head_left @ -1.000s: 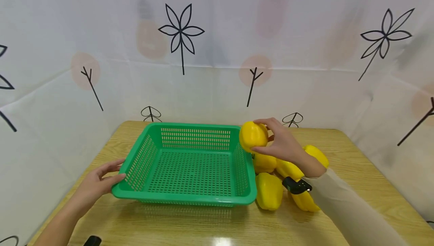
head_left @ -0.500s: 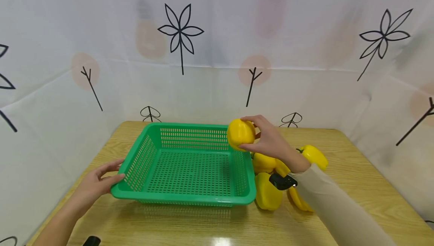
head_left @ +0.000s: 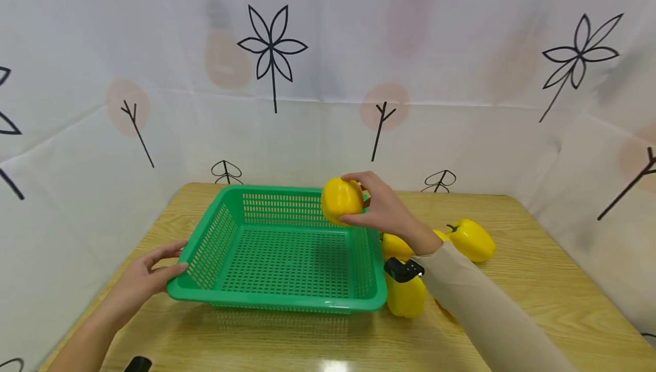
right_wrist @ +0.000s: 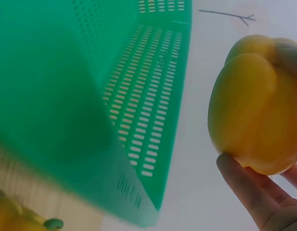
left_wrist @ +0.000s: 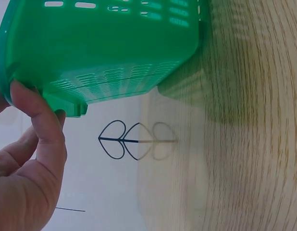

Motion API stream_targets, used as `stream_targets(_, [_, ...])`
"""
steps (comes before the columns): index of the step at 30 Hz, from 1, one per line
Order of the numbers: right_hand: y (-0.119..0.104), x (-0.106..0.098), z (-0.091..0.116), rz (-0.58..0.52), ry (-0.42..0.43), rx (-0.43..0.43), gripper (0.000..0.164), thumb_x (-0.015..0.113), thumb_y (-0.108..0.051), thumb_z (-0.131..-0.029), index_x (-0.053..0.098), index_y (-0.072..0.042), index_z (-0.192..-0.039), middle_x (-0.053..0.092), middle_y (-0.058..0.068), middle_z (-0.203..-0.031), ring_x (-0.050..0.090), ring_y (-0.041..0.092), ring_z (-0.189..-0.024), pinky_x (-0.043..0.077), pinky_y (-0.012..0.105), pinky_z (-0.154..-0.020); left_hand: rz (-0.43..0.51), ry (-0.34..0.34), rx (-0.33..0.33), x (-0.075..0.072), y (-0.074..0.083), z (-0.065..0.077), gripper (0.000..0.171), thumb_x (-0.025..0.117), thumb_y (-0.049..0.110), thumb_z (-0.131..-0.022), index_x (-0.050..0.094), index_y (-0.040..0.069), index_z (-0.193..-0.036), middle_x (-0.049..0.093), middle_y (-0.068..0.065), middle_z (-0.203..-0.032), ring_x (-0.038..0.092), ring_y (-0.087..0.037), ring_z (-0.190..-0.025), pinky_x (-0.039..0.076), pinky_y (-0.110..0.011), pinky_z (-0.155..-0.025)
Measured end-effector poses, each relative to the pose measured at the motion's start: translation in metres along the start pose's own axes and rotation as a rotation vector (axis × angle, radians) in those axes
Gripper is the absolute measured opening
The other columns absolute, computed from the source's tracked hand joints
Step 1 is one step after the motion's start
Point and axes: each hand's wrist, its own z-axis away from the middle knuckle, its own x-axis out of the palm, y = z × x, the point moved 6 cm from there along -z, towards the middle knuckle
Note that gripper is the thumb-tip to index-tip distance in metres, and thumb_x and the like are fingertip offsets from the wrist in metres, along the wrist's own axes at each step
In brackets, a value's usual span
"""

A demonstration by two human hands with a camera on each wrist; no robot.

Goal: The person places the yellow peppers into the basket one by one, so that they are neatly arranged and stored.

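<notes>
A yellow bell pepper [head_left: 340,201] is held by my right hand [head_left: 381,208], thumb below and fingers over its top. It hangs above the back right part of a green plastic basket [head_left: 277,303] with slotted walls. In the right wrist view the same bell pepper [right_wrist: 249,110] is beside the basket's rim, between thumb and fingers. My left hand [head_left: 140,277] grips the basket's left rim; the left wrist view shows its thumb and fingers [left_wrist: 40,115] pinching that rim. No peppers lie inside the basket.
More yellow bell peppers lie on the wooden table [head_left: 517,303] right of the basket, one [head_left: 471,240] farther right and one [head_left: 406,298] near the basket's front corner. My right forearm hides some of them. A patterned white cloth [head_left: 328,64] hangs behind the table.
My right hand has carried the bell pepper leftward, from the basket's right rim to over its back right part. The left hand and the basket have stayed in place.
</notes>
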Motion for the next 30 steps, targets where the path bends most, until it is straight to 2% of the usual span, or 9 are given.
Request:
stream_targets(23, [-0.009, 0.043, -0.033, -0.062, -0.020, 0.024, 0.067, 0.082, -0.017, -0.072, 0.048, -0.004, -0.128, 0.047, 0.011, -0.120, 0.047, 0.024, -0.097, 0.052, 0.027, -0.065, 0.007, 0.004, 0.004, 0.000, -0.001, 0.000, 0.063, 0.058, 0.023, -0.094, 0.028, 0.002, -0.145, 0.032, -0.022, -0.136, 0.064, -0.017, -0.087, 0.053, -0.035, -0.070])
stream_targets(30, [-0.007, 0.058, -0.039, -0.052, -0.045, 0.030, 0.068, 0.081, -0.019, -0.072, 0.047, -0.004, -0.129, 0.046, 0.012, -0.123, 0.047, 0.024, -0.102, 0.050, 0.033, -0.075, 0.012, -0.003, 0.003, 0.000, -0.003, -0.001, 0.062, 0.057, 0.023, -0.095, 0.028, 0.002, -0.146, 0.031, -0.022, -0.136, 0.065, -0.017, -0.087, 0.053, -0.035, -0.071])
